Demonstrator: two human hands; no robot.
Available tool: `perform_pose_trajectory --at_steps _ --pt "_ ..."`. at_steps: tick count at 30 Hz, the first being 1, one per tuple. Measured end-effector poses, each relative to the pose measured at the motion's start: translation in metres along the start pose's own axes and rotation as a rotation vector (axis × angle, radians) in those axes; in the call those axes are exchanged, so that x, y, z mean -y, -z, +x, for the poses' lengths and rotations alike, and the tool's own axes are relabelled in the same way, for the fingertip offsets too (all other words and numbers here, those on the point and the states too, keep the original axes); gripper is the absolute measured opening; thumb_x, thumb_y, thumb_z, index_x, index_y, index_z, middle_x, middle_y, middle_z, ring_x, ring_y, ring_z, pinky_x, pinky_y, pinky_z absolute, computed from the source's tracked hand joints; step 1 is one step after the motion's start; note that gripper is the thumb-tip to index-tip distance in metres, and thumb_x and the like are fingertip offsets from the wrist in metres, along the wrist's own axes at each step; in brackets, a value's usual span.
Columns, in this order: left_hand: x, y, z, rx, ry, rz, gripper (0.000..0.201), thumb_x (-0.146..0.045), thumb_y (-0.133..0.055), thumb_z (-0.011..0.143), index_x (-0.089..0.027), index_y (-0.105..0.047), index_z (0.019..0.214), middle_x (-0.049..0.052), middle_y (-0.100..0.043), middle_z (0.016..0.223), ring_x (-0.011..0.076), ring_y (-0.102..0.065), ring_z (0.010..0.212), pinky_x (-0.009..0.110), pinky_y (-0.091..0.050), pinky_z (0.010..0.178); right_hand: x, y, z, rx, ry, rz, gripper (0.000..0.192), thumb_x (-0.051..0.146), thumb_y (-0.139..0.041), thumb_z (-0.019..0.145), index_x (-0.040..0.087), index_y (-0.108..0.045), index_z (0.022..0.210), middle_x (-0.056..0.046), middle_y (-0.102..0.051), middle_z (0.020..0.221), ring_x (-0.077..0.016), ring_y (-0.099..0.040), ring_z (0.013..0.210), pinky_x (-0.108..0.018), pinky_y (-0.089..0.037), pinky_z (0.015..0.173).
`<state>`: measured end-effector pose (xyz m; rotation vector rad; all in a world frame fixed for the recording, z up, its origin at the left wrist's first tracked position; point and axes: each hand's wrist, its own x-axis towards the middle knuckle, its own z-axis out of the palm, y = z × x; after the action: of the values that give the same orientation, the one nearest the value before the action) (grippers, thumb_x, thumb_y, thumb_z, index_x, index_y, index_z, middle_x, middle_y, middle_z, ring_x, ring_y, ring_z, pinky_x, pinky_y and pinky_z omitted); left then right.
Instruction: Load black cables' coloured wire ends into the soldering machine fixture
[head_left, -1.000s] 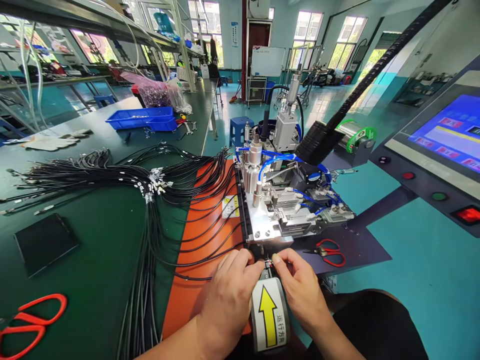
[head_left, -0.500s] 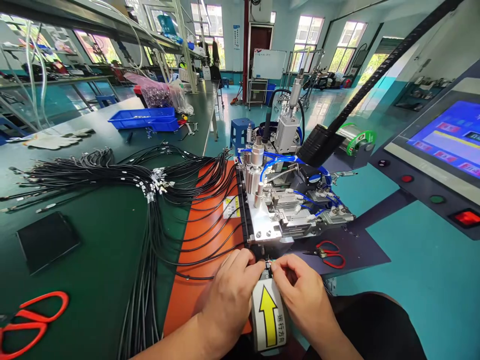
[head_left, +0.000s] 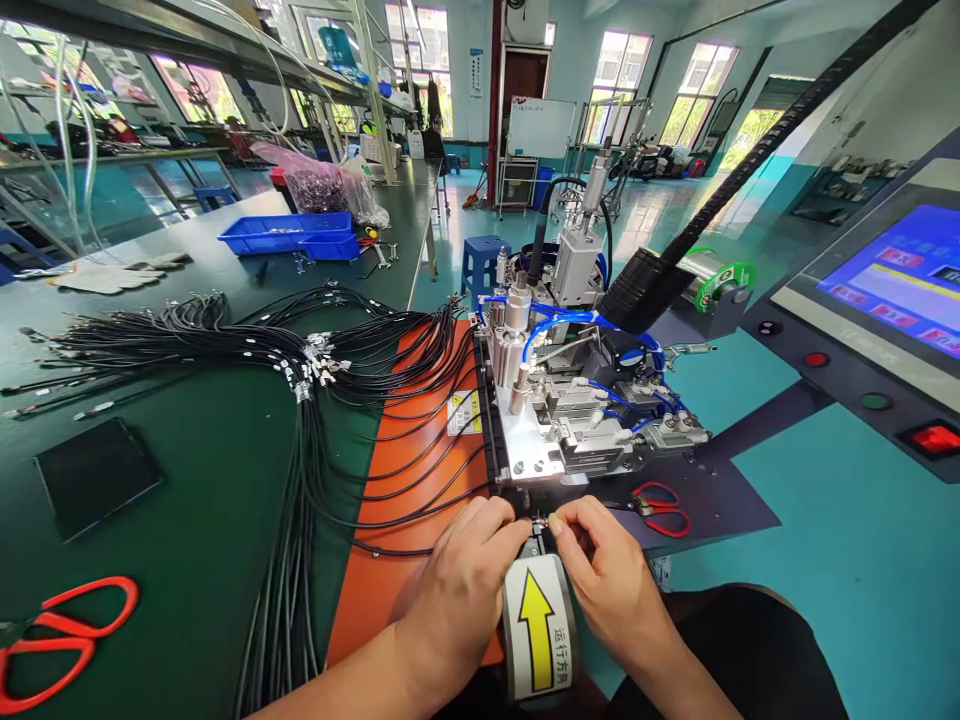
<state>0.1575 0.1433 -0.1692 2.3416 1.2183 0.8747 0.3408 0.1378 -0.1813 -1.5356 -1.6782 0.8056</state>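
Observation:
My left hand (head_left: 480,585) is closed on the end of a black cable (head_left: 397,553), which runs in from the left across the orange plate (head_left: 409,510). Thin coloured wires (head_left: 541,522) stick out between the fingertips of both hands. My right hand (head_left: 607,575) pinches at these wires, thumb against forefinger. Both hands are just in front of the silver bench machine (head_left: 532,440), above a white label with a yellow arrow (head_left: 536,630). A small metal holder (head_left: 533,546) shows under the fingertips. Exactly how the wires sit there is too small to tell.
Black cables in a large bundle (head_left: 300,480) cover the green table. Red-handled scissors (head_left: 67,640) lie at the left, small red-handled snips (head_left: 660,508) at the right. A blue tray (head_left: 289,240) stands farther back. The control screen (head_left: 900,270) juts in from the right.
My right fingertips have shifted slightly right, away from my left thumb, and the wire ends show more between them. My left hand has hardly moved.

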Motion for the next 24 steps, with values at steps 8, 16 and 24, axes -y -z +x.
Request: perform_pose_trajectory --at_steps 8,16,24 --pt "-0.001 0.0 0.003 -0.002 -0.004 0.014 0.019 -0.013 -0.045 0.096 -0.016 -0.064 0.093 0.005 -0.058 0.091 0.0192 -0.051 0.085 0.032 -0.05 0.075 0.008 0.003 0.007 -0.022 0.221 -0.038 0.017 0.024 -0.048 0.101 0.02 -0.062 0.11 -0.004 -0.058 0.1 -0.0172 -0.057 0.095 -0.029 -0.044 0.084" --pt "-0.001 0.0 0.003 -0.012 -0.027 0.013 0.022 -0.012 -0.046 0.095 -0.016 -0.065 0.104 0.007 -0.059 0.093 0.0207 -0.051 0.085 0.035 -0.051 0.076 0.009 -0.001 0.009 -0.063 0.183 -0.015 0.02 0.025 -0.047 0.101 0.018 -0.06 0.086 -0.002 -0.055 0.085 -0.016 -0.055 0.08 -0.028 -0.042 0.073" --pt "-0.001 0.0 0.002 0.026 0.01 0.028 0.022 -0.011 -0.049 0.093 -0.017 -0.065 0.107 0.006 -0.058 0.093 0.0212 -0.05 0.085 0.037 -0.051 0.076 -0.001 -0.005 0.007 -0.049 0.027 0.037 0.027 0.037 -0.047 0.1 0.02 -0.059 0.083 -0.002 -0.055 0.083 -0.0167 -0.052 0.077 -0.029 -0.039 0.071"
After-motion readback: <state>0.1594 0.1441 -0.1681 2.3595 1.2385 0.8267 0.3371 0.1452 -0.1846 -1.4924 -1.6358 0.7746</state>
